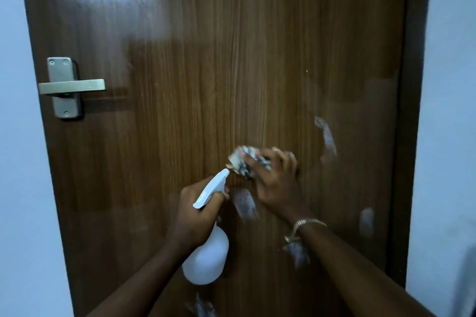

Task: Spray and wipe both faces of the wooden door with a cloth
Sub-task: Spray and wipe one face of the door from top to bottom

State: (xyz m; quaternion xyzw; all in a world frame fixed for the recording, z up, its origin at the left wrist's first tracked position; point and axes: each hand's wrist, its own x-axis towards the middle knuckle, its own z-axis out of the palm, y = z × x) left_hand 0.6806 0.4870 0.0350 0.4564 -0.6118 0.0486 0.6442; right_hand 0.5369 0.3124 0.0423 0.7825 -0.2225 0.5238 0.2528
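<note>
Bare forearms, no sleeves — gold chain bracelet on right wrist.

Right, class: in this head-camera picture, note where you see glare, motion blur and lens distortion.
Head view: glare on the door upper left; motion blur smears the right hand and its cloth; the left hand and spray bottle look sharper; the door's edges slant together downward.

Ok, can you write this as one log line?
left hand: grips white plastic spray bottle | right hand: holds crumpled patterned cloth against brown wooden door
</note>
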